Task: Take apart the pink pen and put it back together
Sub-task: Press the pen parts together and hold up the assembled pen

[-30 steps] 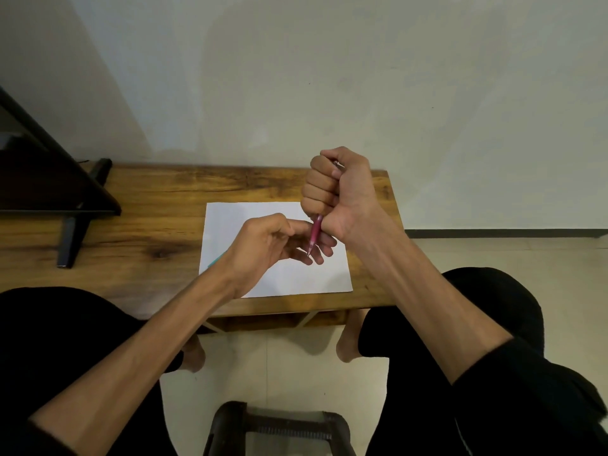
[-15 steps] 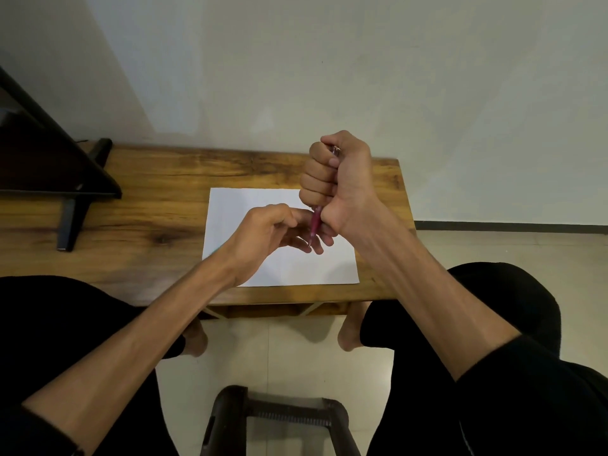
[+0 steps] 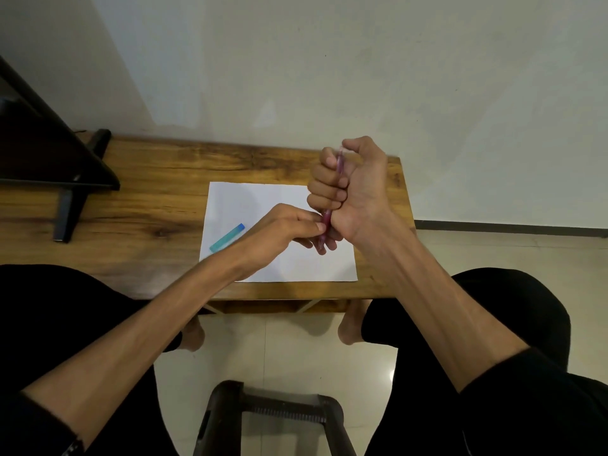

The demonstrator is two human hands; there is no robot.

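Hands meet above the white paper [image 3: 279, 205] that lies on the wooden table [image 3: 158, 199]. The right hand [image 3: 348, 189] grips the pink pen [image 3: 339, 162] in a fist, the fingers curled around the barrel, and the pen stands almost upright. Its top end shows near the thumb and its lower part comes out below the fist. The left hand [image 3: 283, 232] pinches this lower end between thumb and fingertips, just beside the heel of the right hand.

Compared with one second ago, the right fist sits a little more open toward the camera, so more of the barrel is visible between the fingers now. The left hand has also shifted, and a small teal piece [image 3: 227, 237] on the paper, which the left wrist hid before, is now in view. I cannot tell if it belongs to the pen or is a separate thing.

My judgement is that the person is working on the tip section, probably twisting it. I cannot tell from the pictures if it is being unscrewed or screwed back. The pen looks whole in the hands, and no spring or refill lies on the paper. Small inner parts could drop when the tip comes free, so holding it over the paper is sensible.
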